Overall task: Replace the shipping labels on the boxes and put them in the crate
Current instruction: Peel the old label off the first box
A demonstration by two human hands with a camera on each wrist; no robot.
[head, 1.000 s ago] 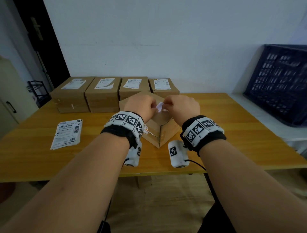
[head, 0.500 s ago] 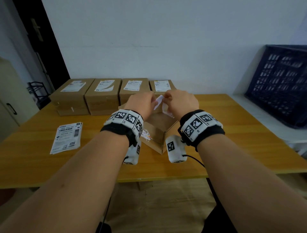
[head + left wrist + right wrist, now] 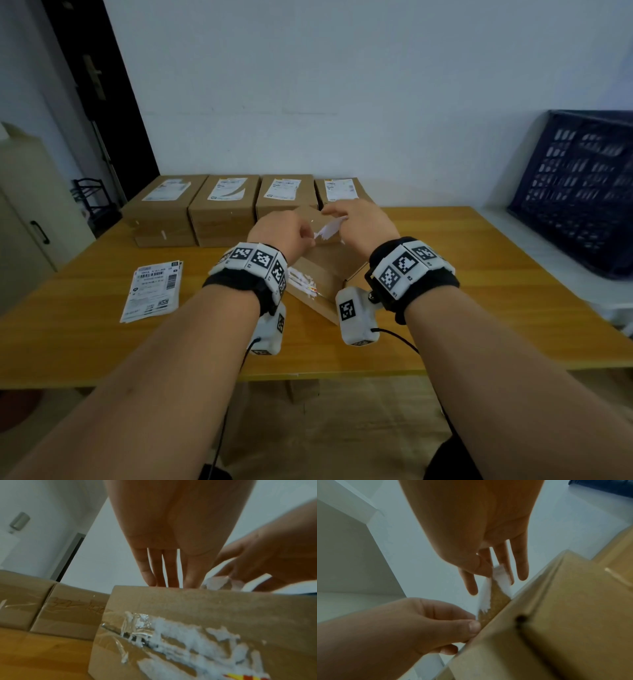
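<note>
Torn white shipping label (image 3: pixel 329 229) is half-peeled off our tilted brown cardboard box (image 3: pixel 322 274) at table centre. Our right hand (image 3: pixel 359 224) pinches its upper end around 1 o'clock, and our left hand (image 3: pixel 282 233) pinches the lower end at 9, fingers resting on the box edge.

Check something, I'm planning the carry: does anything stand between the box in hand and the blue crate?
Nothing visible does. The box, gripped by the left hand, has only bare tabletop and a white ledge between it and the crate.
</note>
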